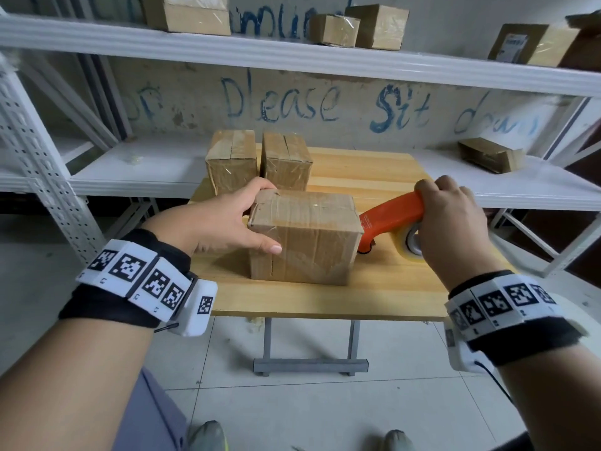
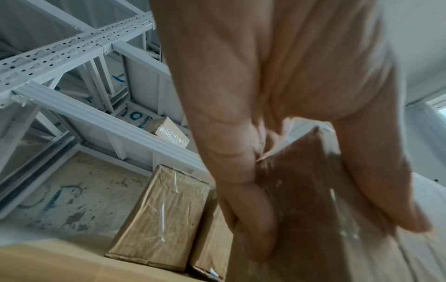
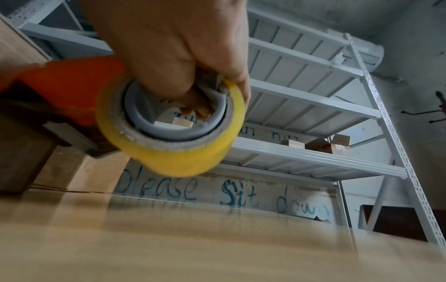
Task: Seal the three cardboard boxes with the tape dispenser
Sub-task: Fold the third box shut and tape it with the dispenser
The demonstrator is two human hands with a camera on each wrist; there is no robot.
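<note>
Here a wooden table (image 1: 374,288) fronts white shelving (image 1: 292,56); left hand (image 1: 224,219) grips nearest box (image 1: 305,236), right hand (image 1: 455,222) grips tape dispenser (image 1: 390,213).

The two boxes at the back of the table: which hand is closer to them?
Left. The left hand grips the front box just before the two back boxes; the right hand holds the tape dispenser off right.

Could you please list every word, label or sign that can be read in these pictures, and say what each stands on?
"Please Sit down": blue paint on the wall behind the shelving.
More blue writing higher on that wall: cut off by the shelf, unreadable.
Label on the shelf box at upper right: too small to read.
Print on the orange tape dispenser: too small to read.
Wristband markers: coded patterns, no words.
</note>
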